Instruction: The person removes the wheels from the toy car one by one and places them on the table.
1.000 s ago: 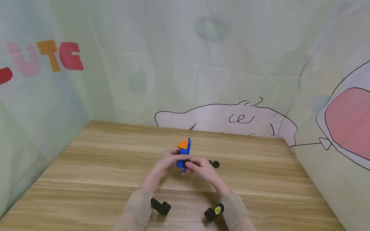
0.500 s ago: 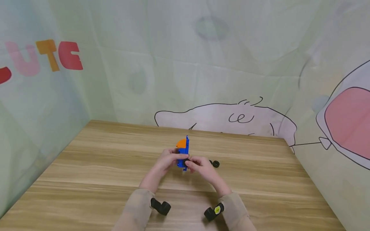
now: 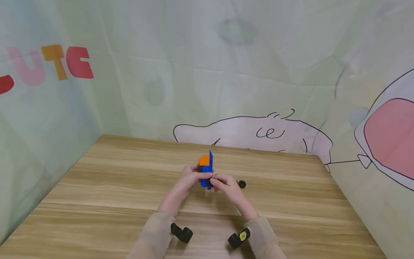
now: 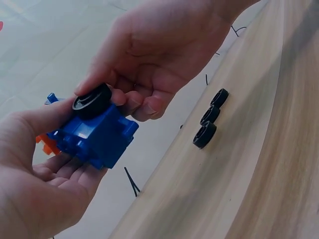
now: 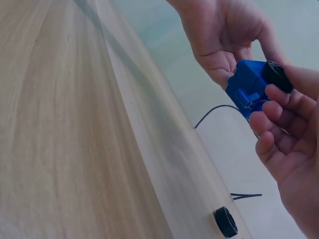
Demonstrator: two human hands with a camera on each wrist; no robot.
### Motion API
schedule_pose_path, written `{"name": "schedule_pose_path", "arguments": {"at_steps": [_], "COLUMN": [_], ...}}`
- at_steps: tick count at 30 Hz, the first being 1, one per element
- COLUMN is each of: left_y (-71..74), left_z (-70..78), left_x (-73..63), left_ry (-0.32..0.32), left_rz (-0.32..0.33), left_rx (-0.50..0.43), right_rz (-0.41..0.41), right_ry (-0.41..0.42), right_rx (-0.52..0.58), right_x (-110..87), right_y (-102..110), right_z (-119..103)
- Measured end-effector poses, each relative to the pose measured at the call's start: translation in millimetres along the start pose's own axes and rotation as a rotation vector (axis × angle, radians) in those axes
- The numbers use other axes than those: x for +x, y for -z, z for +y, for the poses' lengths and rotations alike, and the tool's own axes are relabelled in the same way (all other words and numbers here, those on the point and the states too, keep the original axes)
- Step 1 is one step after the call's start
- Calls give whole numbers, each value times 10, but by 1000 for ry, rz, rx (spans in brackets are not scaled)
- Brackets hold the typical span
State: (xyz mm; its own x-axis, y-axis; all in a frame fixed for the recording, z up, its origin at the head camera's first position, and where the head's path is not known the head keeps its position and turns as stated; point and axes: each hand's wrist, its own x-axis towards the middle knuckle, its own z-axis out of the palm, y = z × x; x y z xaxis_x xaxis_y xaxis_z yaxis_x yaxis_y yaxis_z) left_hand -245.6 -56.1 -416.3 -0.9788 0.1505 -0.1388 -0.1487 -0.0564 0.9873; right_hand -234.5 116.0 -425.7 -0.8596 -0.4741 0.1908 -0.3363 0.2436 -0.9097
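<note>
My left hand (image 3: pixel 190 177) grips a blue toy vehicle body (image 4: pixel 92 137) above the table, thumb on one side and fingers beneath. An orange piece (image 3: pixel 204 160) sits at the body's far end in the head view. With thumb and fingertips my right hand (image 3: pixel 226 184) pinches a black wheel (image 4: pixel 92 102) against the side of the blue body. In the right wrist view that wheel (image 5: pixel 278 77) lies flat along the body. Whether it is fixed on an axle is hidden by the fingers.
Three loose black wheels (image 4: pixel 210 115) lie in a row on the wooden table (image 3: pixel 129 190), right of the hands; my right hand partly hides them in the head view. A printed cloth backdrop (image 3: pixel 142 93) stands behind the table. Both wrists carry black cameras.
The toy has risen slightly and stands more upright in the head view. Both hands have shifted a little with it, and the right hand still pinches the wheel at its side.
</note>
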Motion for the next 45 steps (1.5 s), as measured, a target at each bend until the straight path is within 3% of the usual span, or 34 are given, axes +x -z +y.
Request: {"name": "schedule_pose_path", "arguments": {"at_steps": [6,11,18,21,45], "left_y": [-59,-82,-73,-58,13], "left_z": [-2,-8,-30,-44,-104], "left_x": [-29,-49,-49,-42,-2], "left_ry": [-61,-104,-119,-116,-145], "left_rz": [32,58,69,63,7], "left_rx": [36,45,41,36,25], "right_rz": [32,46,28,29,23], "right_ry": [-25,-42,-86,-65,-111], "right_rx": [18,27,76,77,160], "right_x": [-80,-93,-7,19,38], "right_y": [15,2,-29,-45,-94], "right_z": [-309,-371,-89,34,69]}}
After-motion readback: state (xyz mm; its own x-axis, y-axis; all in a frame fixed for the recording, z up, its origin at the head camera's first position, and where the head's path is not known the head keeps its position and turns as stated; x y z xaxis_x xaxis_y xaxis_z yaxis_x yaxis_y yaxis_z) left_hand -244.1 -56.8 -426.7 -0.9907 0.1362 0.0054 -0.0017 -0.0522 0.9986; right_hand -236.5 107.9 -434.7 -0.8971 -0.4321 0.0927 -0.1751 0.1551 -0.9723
